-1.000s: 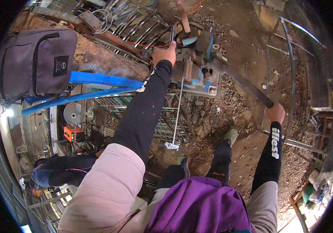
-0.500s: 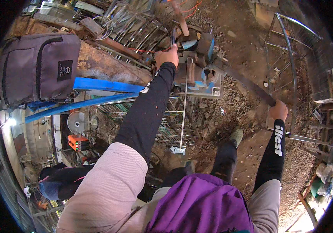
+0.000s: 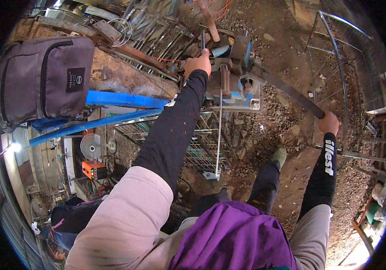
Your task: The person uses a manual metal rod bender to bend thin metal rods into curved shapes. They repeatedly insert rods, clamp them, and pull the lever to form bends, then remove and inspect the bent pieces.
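My right hand (image 3: pixel 329 123) is closed round the end of a long, dark flat metal bar (image 3: pixel 294 94). The bar slants up and left to a blue and grey bench machine (image 3: pixel 242 92) with worn paint. To the left of the machine, my left hand (image 3: pixel 197 64) is wrapped round a short shiny metal rod (image 3: pixel 203 40), which sticks up past my thumb. A thin, straight metal rod (image 3: pixel 220 126) hangs from the machine's near side. At its lower end is a small flat metal piece (image 3: pixel 211 175).
A grey backpack (image 3: pixel 44 81) rests at left by a blue metal beam (image 3: pixel 125 99). Metal grilles (image 3: pixel 197 146) lie below the machine. A metal frame (image 3: pixel 339 67) stands at right. Behind at left are a fan (image 3: pixel 90 146) and an orange box (image 3: pixel 93 170). Gravel covers the ground.
The whole view has shifted slightly, with most things a little further right. Both hands keep their grips, and the bar sits at nearly the same slant to the machine.
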`<act>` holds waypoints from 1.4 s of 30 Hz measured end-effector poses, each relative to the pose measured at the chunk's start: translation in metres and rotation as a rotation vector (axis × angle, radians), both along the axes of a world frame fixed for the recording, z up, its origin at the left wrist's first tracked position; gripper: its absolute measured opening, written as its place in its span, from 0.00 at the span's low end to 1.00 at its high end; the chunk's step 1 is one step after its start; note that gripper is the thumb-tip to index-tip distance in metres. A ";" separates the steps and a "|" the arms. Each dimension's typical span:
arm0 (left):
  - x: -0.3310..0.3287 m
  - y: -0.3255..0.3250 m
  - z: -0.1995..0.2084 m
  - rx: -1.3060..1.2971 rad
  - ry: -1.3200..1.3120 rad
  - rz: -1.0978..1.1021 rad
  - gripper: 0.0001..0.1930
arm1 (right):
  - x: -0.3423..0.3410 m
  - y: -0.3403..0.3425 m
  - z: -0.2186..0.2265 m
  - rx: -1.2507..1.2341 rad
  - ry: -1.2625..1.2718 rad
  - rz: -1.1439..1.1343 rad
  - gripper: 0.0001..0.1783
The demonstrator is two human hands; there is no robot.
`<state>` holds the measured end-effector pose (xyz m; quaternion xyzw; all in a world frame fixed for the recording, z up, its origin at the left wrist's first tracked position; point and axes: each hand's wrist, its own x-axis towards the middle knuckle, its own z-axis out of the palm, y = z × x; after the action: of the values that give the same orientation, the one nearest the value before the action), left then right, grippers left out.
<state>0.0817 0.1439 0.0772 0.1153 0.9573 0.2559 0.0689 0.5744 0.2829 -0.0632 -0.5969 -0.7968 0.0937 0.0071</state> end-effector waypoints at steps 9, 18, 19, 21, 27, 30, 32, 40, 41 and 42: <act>0.001 -0.003 0.005 0.012 -0.057 -0.018 0.45 | 0.006 0.000 -0.015 -0.012 -0.039 -0.032 0.12; 0.005 -0.001 0.014 -0.074 -0.148 -0.044 0.47 | 0.015 -0.025 -0.023 0.005 -0.003 -0.078 0.12; 0.004 0.000 0.014 -0.084 -0.153 -0.051 0.47 | 0.013 -0.026 -0.020 0.013 -0.006 -0.084 0.11; -0.002 -0.003 0.007 -0.056 -0.118 -0.045 0.48 | 0.009 -0.030 -0.020 0.028 -0.011 -0.090 0.10; 0.001 -0.002 0.006 -0.043 -0.075 -0.012 0.47 | 0.005 -0.039 -0.004 -0.041 0.005 -0.084 0.12; 0.009 0.002 0.010 -0.038 -0.071 -0.014 0.46 | 0.012 -0.035 -0.014 0.010 0.012 -0.108 0.14; 0.015 -0.001 0.016 -0.058 -0.073 0.006 0.46 | 0.011 -0.038 -0.012 -0.068 0.009 -0.106 0.15; 0.013 -0.007 0.006 -0.015 -0.137 0.150 0.39 | 0.003 -0.035 -0.004 -0.106 -0.121 -0.009 0.16; 0.015 -0.010 0.009 -0.004 -0.155 0.162 0.38 | -0.001 -0.037 0.003 -0.106 -0.077 -0.005 0.15; 0.017 -0.011 0.011 0.001 -0.145 0.173 0.37 | 0.003 -0.033 0.001 -0.143 -0.103 -0.039 0.17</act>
<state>0.0990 0.1332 0.0877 0.0135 0.9561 0.2689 0.1153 0.5774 0.2495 -0.0620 -0.6154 -0.7755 0.1195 -0.0749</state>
